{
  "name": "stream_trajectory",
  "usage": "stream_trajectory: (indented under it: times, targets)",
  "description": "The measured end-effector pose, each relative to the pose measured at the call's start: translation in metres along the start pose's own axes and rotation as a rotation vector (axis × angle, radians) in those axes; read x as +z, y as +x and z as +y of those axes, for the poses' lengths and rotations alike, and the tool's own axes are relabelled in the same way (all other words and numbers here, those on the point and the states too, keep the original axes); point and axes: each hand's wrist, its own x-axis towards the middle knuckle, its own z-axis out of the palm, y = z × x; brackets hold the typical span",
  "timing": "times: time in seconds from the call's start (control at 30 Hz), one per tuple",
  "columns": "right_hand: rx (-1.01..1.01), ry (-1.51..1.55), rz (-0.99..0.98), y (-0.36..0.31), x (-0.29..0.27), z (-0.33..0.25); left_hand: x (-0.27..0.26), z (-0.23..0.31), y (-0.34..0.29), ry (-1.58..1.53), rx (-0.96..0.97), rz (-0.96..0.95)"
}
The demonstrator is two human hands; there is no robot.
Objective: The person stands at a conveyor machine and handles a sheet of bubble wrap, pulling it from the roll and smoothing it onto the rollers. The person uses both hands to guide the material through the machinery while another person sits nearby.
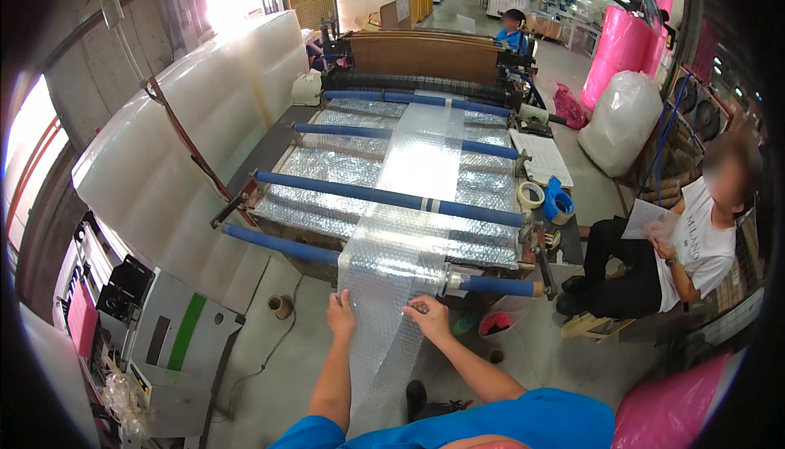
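Head view: at lower centre, a bubble wrap strip (pixel 392 285) hangs from a blue roller (pixel 482 285) down between both hands. Left hand (pixel 341 315) pinches its left edge; right hand (pixel 429 316) grips its right edge, fingers curled closed.

The person wears a bright blue shirt (pixel 523 420) with short sleeves. The left sleeve (pixel 307 434) ends above the elbow, and both forearms are bare. On the left hand (pixel 341 315) and right hand (pixel 429 316) there are no gloves.
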Motion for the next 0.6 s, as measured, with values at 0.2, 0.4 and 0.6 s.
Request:
stream_trajectory:
  times: [0.2,0.4,0.6]
  targets:
    - [0.11,0.186,-0.178,-0.043,0.014,0.031,-0.033,-0.014,-0.01,-0.138,0.223,-0.246]
    - [0.167,0.001,-0.396,-0.157,0.031,0.06,-0.065,-0.065,-0.048,-0.043,0.009,-0.742]
    - [0.374,0.171,-0.52,-0.208,0.029,0.058,-0.108,-0.15,-0.111,0.132,-0.21,-0.854]
